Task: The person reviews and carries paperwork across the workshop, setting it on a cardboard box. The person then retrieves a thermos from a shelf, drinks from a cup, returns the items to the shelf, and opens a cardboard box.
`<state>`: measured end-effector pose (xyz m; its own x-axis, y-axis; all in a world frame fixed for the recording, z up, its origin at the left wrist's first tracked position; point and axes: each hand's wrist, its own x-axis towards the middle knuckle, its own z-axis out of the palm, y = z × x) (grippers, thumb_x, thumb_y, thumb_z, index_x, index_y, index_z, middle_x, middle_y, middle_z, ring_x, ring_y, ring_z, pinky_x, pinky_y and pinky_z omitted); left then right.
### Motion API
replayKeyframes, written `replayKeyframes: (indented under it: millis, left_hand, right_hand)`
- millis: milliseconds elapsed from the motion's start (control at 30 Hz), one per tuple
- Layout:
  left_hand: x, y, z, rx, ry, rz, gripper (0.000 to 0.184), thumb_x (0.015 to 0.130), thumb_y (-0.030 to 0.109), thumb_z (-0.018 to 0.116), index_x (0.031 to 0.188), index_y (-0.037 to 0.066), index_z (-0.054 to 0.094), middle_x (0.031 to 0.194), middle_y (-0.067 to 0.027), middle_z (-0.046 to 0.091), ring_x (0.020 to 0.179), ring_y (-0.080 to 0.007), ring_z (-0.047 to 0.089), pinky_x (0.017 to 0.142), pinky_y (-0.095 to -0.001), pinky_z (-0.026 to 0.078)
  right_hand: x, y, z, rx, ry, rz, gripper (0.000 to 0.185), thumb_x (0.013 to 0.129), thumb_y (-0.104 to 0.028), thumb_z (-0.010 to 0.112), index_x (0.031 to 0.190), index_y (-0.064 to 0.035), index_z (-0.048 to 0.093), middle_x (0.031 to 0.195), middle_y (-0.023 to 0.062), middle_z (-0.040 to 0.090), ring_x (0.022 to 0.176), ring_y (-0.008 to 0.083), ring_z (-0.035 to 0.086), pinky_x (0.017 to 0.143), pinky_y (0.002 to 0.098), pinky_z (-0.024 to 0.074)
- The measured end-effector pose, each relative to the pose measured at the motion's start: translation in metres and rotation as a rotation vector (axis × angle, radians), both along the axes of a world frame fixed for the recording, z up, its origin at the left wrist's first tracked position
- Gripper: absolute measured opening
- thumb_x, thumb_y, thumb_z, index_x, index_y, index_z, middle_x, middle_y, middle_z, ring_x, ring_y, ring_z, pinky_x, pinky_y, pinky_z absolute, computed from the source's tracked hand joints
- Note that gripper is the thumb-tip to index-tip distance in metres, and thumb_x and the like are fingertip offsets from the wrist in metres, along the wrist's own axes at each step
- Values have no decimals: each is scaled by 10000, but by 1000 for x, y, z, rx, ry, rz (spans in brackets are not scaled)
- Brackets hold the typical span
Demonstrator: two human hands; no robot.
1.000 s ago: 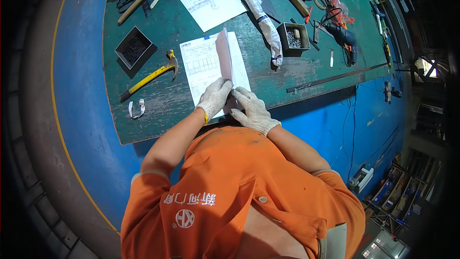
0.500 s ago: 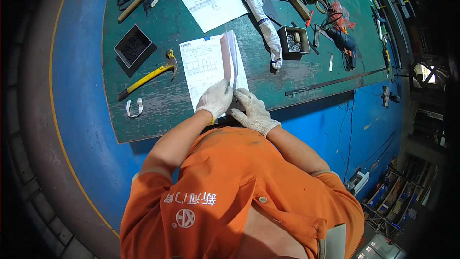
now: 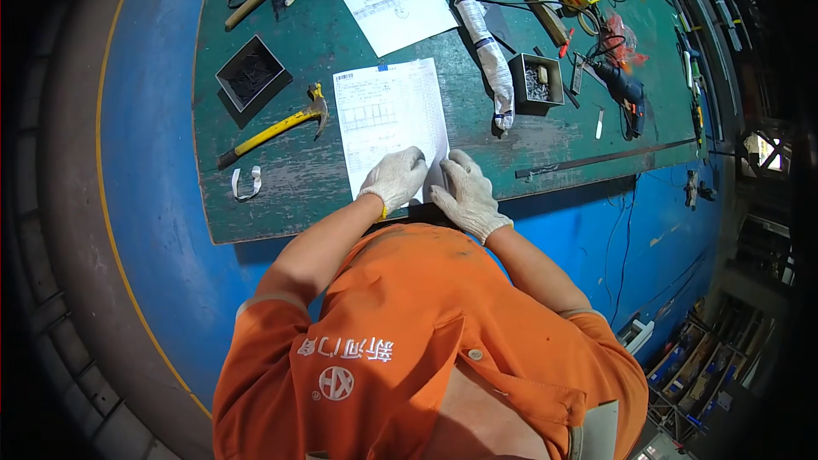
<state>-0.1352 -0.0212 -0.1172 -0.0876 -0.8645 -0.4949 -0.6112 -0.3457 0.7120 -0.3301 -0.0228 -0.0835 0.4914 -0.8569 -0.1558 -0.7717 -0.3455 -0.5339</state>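
A: State the position of the white, rectangular, printed paper sheet (image 3: 388, 123).
B: Flat on the scuffed, green-painted worktop (image 3: 545, 140), near end close to the front edge. Most of the sheet extends forward and leftward of both grips.

A: Long axis?
B: Directed away from the torso, far end canted slightly left. A small blue clip (image 3: 383, 67) marks the far end.

A: Which grip is nearer?
B: The white-gloved left grip (image 3: 394, 181) lies over the sheet's near right portion, closer to its middle. The white-gloved right grip (image 3: 467, 194) sits at the right-hand edge, mostly outside it.

A: Grip states?
B: Left: curled, palm down, underside hidden; pinching cannot be determined. Right: thumb near the edge; whether it pinches paper cannot be determined.
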Motion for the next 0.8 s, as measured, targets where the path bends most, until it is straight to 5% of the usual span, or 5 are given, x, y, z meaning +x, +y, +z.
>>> replayKeyframes:
  millis: [267, 433, 600, 733, 800]
  left_hand:
    - [14, 13, 7, 34, 100, 107, 428, 954, 354, 451, 1167, 42, 652, 1045, -216, 738, 945, -411, 698, 842, -473, 532]
    - [16, 18, 10, 24, 125, 79, 460, 952, 355, 465, 1199, 16, 654, 996, -207, 734, 886, -368, 685, 847, -418, 533]
    - [15, 30, 8, -37, 72, 39, 435, 909, 326, 549, 1205, 22, 649, 1040, -187, 721, 932, -374, 671, 849, -420, 533]
    - [15, 54, -9, -651, -116, -76, 383, 871, 304, 616, 1186, 88, 646, 1166, -132, 680, 1017, -373, 636, 872, -438, 525]
    - [19, 60, -10, -665, -132, -75, 385, 857, 286, 629, 1188, 91, 645, 1171, -128, 669, 1025, -370, 626, 874, -437, 524]
  right_hand:
    - [8, -11, 0, -121, 42, 67, 524, 874, -350, 676, 1279, -22, 618, 1238, 201, 618, 1023, 386, 628, 923, 417, 525]
    - [21, -8, 12, 234, 106, -66, 536, 877, -338, 669, 1301, -15, 606, 1099, 183, 660, 908, 392, 650, 877, 423, 538]
    - [21, -16, -6, 534, -191, -378, 528, 909, -274, 648, 1343, 16, 565, 979, 156, 662, 779, 307, 648, 746, 380, 559]
    - [21, -22, 6, 922, -767, -580, 497, 958, -224, 607, 1362, 55, 529, 987, 151, 645, 753, 205, 614, 651, 304, 546]
    - [24, -24, 15, 941, -799, -594, 464, 964, -216, 614, 1338, 48, 539, 978, 139, 638, 728, 197, 601, 634, 298, 532]
